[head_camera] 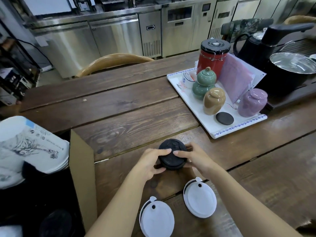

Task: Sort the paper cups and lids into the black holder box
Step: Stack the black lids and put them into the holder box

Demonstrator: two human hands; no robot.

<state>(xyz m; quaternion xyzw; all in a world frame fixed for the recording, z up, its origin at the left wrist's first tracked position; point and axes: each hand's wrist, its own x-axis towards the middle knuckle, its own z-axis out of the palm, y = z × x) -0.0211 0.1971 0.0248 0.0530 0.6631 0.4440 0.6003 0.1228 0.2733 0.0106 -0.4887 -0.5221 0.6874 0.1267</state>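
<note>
Black lids [172, 157] gripped between both hands' fingers [163, 153]; embossed marks unreadable.

A dark wooden plank bench [136, 106] carries a stack of black lids [172, 157], two white lid stacks [157, 218] [200, 199] near its front edge, a white tray [239, 127] of jars to the right, and a cardboard box [82, 168] at its left.

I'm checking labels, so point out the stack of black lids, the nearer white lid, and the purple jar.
stack of black lids [171, 155], head view, top lid's face.
nearer white lid [158, 219], head view, flat centre.
purple jar [251, 103], head view, body.
</note>
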